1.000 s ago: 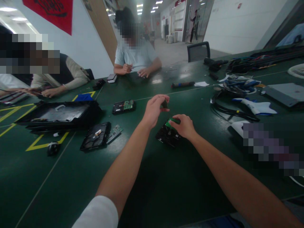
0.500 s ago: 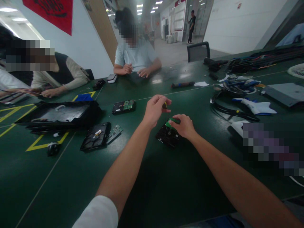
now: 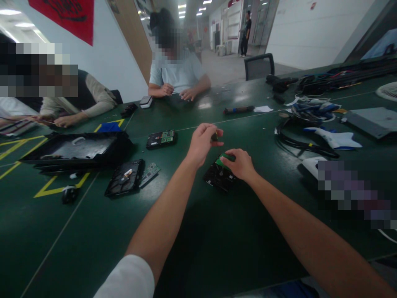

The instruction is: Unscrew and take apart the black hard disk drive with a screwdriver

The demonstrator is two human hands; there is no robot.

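A black hard drive (image 3: 218, 176) with a green circuit board on top lies on the dark green table (image 3: 217, 248) in front of me. My right hand (image 3: 240, 164) rests on its far edge and grips it by the green board. My left hand (image 3: 201, 142) hovers just above and left of the drive, fingers pinched around the dark handle of a small screwdriver (image 3: 214, 136) that points down toward the drive.
Another hard drive (image 3: 161, 139) and an opened drive (image 3: 125, 177) with a loose board lie to the left, beside a black tray (image 3: 77, 150). Cables (image 3: 297, 142) and white parts sit to the right. Two people work at the far and left sides.
My left hand has turned the small screwdriver between its fingers above the drive. My right hand has stayed on the drive.
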